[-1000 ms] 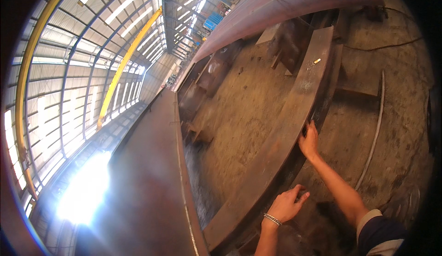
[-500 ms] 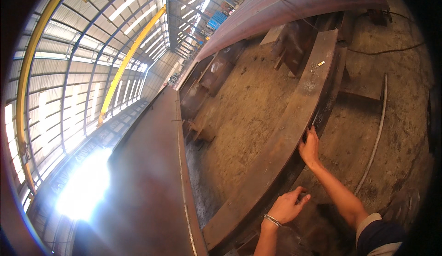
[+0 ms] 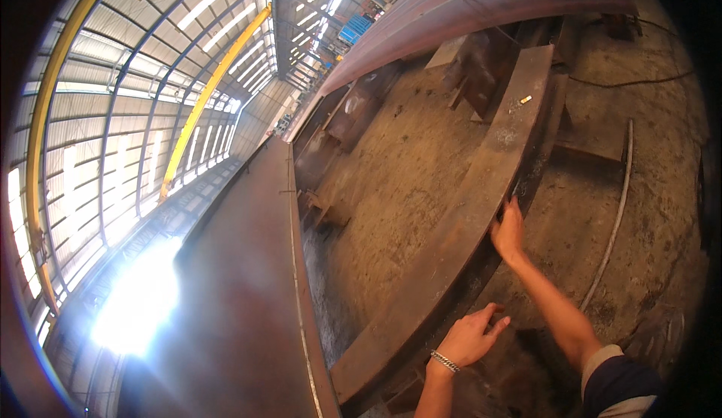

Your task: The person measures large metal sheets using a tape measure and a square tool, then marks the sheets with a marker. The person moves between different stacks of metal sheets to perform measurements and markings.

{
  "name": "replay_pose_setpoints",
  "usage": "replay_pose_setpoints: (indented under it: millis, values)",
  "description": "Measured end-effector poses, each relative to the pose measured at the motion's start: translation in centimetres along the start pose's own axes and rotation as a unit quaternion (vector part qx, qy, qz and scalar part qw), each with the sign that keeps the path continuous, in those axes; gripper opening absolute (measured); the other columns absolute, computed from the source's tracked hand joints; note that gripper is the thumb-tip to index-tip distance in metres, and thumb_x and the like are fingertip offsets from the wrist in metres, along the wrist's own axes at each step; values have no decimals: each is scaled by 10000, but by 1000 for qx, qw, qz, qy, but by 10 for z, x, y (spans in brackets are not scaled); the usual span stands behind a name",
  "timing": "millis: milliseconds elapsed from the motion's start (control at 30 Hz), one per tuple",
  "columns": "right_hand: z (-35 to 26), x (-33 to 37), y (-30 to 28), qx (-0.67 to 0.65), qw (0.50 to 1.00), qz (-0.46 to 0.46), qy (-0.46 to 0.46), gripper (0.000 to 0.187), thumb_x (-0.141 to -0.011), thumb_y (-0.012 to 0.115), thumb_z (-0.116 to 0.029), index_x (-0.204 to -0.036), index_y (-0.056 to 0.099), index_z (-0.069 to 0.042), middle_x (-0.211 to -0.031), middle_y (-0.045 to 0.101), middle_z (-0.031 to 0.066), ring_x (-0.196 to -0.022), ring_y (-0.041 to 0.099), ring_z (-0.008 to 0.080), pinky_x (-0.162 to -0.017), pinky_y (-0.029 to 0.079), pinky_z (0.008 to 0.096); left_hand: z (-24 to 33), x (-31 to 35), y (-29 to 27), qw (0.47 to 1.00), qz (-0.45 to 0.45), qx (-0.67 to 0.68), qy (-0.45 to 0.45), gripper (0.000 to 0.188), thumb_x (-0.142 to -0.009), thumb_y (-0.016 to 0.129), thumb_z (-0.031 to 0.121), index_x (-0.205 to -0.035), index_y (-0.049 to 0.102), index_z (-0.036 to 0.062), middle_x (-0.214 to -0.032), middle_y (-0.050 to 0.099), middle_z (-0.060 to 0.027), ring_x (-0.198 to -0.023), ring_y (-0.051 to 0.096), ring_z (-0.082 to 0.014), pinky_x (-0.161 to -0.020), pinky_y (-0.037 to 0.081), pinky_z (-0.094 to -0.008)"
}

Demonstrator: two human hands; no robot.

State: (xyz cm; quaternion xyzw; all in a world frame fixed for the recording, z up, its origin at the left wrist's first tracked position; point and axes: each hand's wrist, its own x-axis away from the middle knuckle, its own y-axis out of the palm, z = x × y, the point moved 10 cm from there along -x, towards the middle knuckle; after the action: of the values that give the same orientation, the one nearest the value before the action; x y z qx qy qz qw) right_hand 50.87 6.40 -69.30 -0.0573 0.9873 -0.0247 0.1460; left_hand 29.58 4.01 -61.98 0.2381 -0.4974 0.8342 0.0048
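A long brown steel beam runs from the lower middle toward the upper right, its flat top flange facing up. My right hand is at the beam's right edge, fingers together and gripping there; the fingertips are partly hidden beside the flange. Nearer to me, my left hand hovers just right of the beam, a chain bracelet on its wrist. Its fingers are apart and nothing is in them. On the far part of the flange lies a small white and yellow stick-like piece.
A wide steel plate with a raised edge stretches along the left. Across the far side lies a large reddish steel section. Short steel supports stand on the dirt floor. A long thin rod or hose lies at the right.
My right hand has slid slightly farther along the beam's edge. The left hand stays almost where it was, and the beam's far end looks a little higher in view.
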Motion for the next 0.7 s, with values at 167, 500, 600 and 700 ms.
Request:
replay_pose_setpoints:
  millis: [167, 500, 600, 700]
  values:
    - [3, 4, 0, 39, 999, -10, 28, 647, -794, 690, 19, -1398, 475, 108, -1480, 379, 407, -1368, 414, 525, -1148, 365, 497, -5, 0, -1, 1000, 3, -1, -24, 462, -1036, 518, 443, -1254, 592, 42, -1102, 701, -230, -1053, 675, -379, -897, 530, -452]
    - [-8, 8, 1, -16, 1000, -1, -10, 573, -802, 690, 9, -1335, 508, 115, -1415, 440, 404, -1290, 469, 541, -1084, 422, 499, -3, -2, -4, 999, 43, 5, 23, 457, -1025, 546, 435, -1267, 592, 49, -1088, 707, -216, -1001, 690, -367, -865, 536, -450]
    - [-12, 9, -7, 25, 998, 46, -36, 562, -797, 686, 9, -1322, 515, 113, -1395, 469, 387, -1276, 482, 535, -1073, 428, 497, -3, 1, 0, 1000, 19, 10, 18, 452, -1025, 548, 430, -1269, 591, 52, -1077, 707, -213, -982, 692, -363, -860, 536, -452]
    - [-7, 7, 2, 10, 1000, 1, -14, 603, -766, 676, 52, -1339, 501, 127, -1430, 417, 424, -1317, 449, 544, -1101, 410, 512, -11, 1, -1, 999, 16, 11, -36, 448, -1032, 539, 437, -1290, 601, 76, -1119, 704, -205, -1003, 691, -359, -873, 536, -424]
